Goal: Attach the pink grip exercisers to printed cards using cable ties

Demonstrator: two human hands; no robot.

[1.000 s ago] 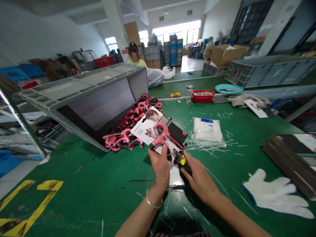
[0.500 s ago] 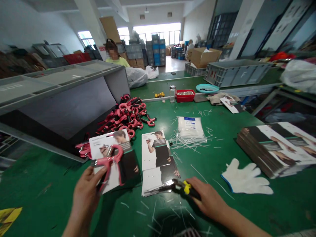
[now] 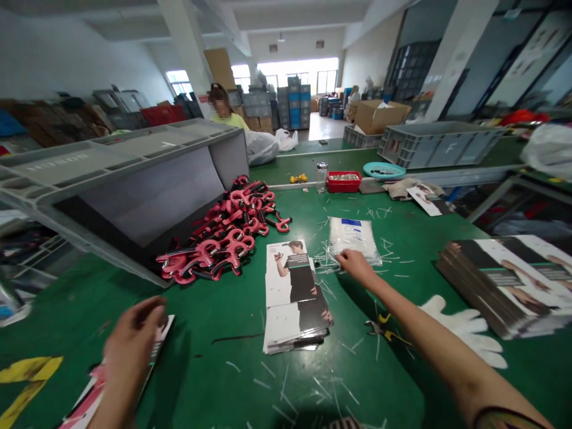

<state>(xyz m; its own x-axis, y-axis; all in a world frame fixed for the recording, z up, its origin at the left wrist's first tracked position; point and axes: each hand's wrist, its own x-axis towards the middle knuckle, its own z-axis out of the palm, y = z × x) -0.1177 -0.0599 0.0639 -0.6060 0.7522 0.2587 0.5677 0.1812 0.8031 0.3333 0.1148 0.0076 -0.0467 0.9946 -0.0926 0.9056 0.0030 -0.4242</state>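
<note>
The right grip [image 3: 355, 264] has its fingertips at white ties [image 3: 325, 262] — whether grasping, I cannot tell; pinching just one works best. Half-curled, the left grip [image 3: 131, 336] — hold unclear — covers a card [image 3: 156, 347].

Bkgd windows [image 3: 297, 68] blown out; L hand [image 3: 134, 333] blurry; dk shadows on table [image 3: 201, 316]; edges warped
</note>
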